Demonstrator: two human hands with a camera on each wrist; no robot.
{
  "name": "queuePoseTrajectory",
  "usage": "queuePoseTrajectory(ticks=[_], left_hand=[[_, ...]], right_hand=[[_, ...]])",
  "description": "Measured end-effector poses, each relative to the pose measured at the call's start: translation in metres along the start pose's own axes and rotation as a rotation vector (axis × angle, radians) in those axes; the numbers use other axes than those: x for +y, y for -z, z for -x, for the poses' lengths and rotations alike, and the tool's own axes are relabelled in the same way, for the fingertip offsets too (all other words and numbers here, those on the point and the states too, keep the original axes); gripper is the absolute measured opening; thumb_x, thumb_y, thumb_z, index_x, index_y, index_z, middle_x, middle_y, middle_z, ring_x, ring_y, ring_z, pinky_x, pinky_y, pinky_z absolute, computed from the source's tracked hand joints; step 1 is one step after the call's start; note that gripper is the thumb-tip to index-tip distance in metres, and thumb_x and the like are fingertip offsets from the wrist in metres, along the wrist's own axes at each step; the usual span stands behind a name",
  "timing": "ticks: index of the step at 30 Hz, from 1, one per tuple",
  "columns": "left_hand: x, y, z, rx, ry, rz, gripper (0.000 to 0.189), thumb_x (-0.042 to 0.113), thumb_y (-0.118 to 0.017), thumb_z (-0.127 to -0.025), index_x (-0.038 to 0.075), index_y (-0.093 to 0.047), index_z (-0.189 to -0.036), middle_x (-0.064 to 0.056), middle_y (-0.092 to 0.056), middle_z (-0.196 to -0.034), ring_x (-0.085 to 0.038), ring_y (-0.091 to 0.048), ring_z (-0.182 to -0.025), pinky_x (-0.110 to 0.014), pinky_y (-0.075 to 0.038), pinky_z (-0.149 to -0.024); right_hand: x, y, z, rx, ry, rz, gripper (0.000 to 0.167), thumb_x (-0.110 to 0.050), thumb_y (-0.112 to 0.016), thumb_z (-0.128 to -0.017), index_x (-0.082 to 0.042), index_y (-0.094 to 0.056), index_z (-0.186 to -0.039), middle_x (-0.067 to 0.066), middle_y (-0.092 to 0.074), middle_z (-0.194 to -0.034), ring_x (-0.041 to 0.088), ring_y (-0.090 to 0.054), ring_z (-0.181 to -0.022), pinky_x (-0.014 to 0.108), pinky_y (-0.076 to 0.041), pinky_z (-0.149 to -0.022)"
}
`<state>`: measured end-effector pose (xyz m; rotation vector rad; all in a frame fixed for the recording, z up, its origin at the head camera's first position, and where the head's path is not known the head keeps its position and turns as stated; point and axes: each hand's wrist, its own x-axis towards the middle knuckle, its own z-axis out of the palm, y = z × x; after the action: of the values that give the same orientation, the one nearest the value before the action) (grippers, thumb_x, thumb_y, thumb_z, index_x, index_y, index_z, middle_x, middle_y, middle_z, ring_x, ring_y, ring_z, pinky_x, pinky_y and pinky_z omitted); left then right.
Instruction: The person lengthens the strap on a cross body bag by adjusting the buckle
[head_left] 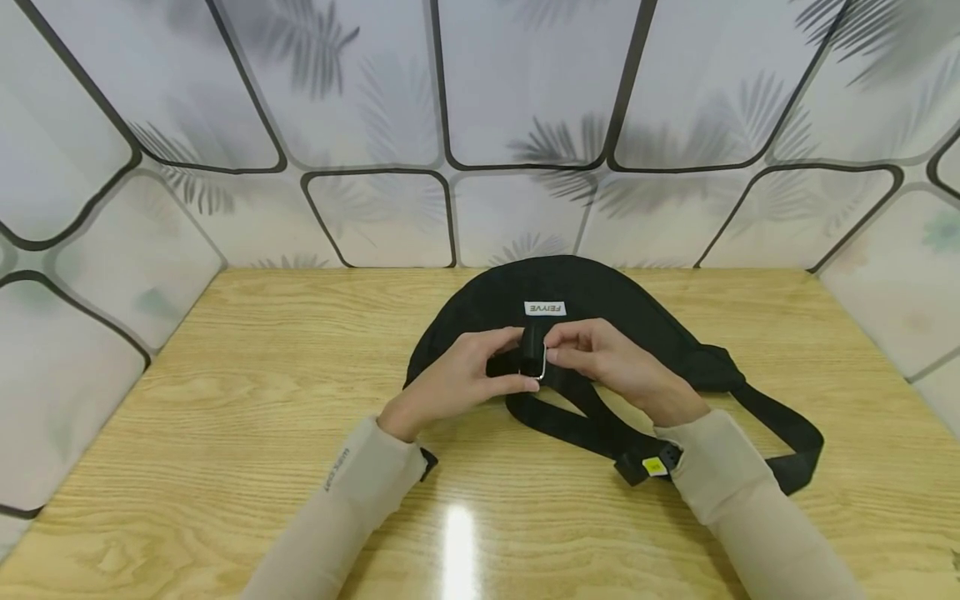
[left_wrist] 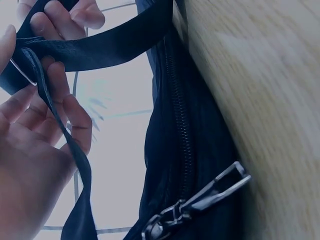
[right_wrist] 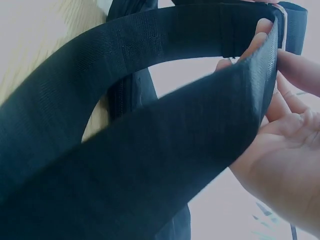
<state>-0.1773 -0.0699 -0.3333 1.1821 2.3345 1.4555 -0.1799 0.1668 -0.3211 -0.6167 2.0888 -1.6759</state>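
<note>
A black sling bag (head_left: pixel 480 304) with a white label (head_left: pixel 545 308) lies on the wooden table, its webbing strap (head_left: pixel 558 423) looping out in front. Over the bag's near edge, my left hand (head_left: pixel 457 375) holds the strap beside a thin metal slide buckle (head_left: pixel 543 364), thumb on one side and fingers on the other. From the right, my right hand (head_left: pixel 611 362) pinches the strap at that buckle between thumb and fingertips. The right wrist view shows the strap (right_wrist: pixel 150 140) folded over the right fingers. A metal zipper pull (left_wrist: pixel 217 190) hangs from the bag's zipper in the left wrist view.
A black plastic clip (head_left: pixel 633 467) on the strap lies near the right wrist, beside a yellow tag (head_left: pixel 655 466). The strap's far end loops (head_left: pixel 798 450) across the table at right. A patterned backdrop (head_left: pixel 525 100) stands behind the tabletop (head_left: pixel 285 358).
</note>
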Motion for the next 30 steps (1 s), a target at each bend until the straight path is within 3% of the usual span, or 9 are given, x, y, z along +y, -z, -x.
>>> queuePoseTrajectory(ticks=[3,7,10,14,24,30], left_hand=[[0.002,0.002,0.0,0.011,0.002,-0.012,0.047,0.017,-0.074,-0.096,0.005,-0.058,-0.138,-0.002,-0.066,-0.13,-0.007,-0.061,-0.117,-0.032,-0.047,-0.1],[0.004,0.008,0.002,0.046,0.005,-0.03,0.05,0.017,-0.073,-0.096,0.0,-0.056,-0.14,-0.008,-0.065,-0.132,-0.014,-0.061,-0.12,-0.042,-0.047,-0.102],[0.005,0.013,0.003,0.101,0.003,-0.064,0.051,0.015,-0.074,-0.095,-0.004,-0.056,-0.139,-0.012,-0.068,-0.125,-0.018,-0.065,-0.111,-0.048,-0.05,-0.095],[0.006,0.017,0.005,0.152,-0.006,-0.084,0.05,0.013,-0.075,-0.094,-0.005,-0.057,-0.137,-0.012,-0.071,-0.114,-0.019,-0.064,-0.096,-0.052,-0.051,-0.088],[0.007,0.013,0.004,0.105,0.031,-0.038,0.051,0.014,-0.074,-0.095,-0.004,-0.055,-0.139,-0.011,-0.069,-0.121,-0.02,-0.066,-0.105,-0.048,-0.051,-0.091],[0.005,0.006,0.001,0.066,0.029,-0.013,0.036,0.016,-0.074,-0.096,0.002,-0.062,-0.126,-0.005,-0.07,-0.116,-0.014,-0.065,-0.105,-0.04,-0.051,-0.093]], right_hand=[[0.001,0.001,0.0,-0.011,-0.029,-0.004,0.011,0.0,-0.054,-0.102,0.005,-0.063,-0.101,-0.004,-0.046,-0.063,0.011,-0.038,-0.056,0.024,-0.032,-0.054],[0.005,0.006,-0.001,-0.102,-0.056,-0.03,0.016,-0.005,-0.053,-0.105,0.005,-0.064,-0.109,-0.002,-0.053,-0.068,0.012,-0.047,-0.061,0.023,-0.044,-0.062],[0.007,0.009,-0.001,-0.153,-0.054,-0.022,0.017,-0.008,-0.053,-0.105,0.005,-0.064,-0.11,-0.001,-0.055,-0.076,0.013,-0.05,-0.067,0.026,-0.047,-0.067],[0.01,0.011,-0.001,-0.134,-0.04,0.035,0.014,-0.005,-0.054,-0.104,0.006,-0.063,-0.105,-0.003,-0.049,-0.074,0.014,-0.047,-0.067,0.028,-0.044,-0.066],[0.011,0.01,-0.003,-0.094,0.045,0.05,0.011,0.002,-0.053,-0.101,0.009,-0.062,-0.101,-0.002,-0.052,-0.069,0.014,-0.044,-0.061,0.027,-0.038,-0.059],[0.008,0.008,-0.002,-0.072,0.045,-0.014,0.011,0.003,-0.051,-0.101,0.006,-0.062,-0.102,0.0,-0.06,-0.074,0.012,-0.051,-0.065,0.025,-0.043,-0.06]])
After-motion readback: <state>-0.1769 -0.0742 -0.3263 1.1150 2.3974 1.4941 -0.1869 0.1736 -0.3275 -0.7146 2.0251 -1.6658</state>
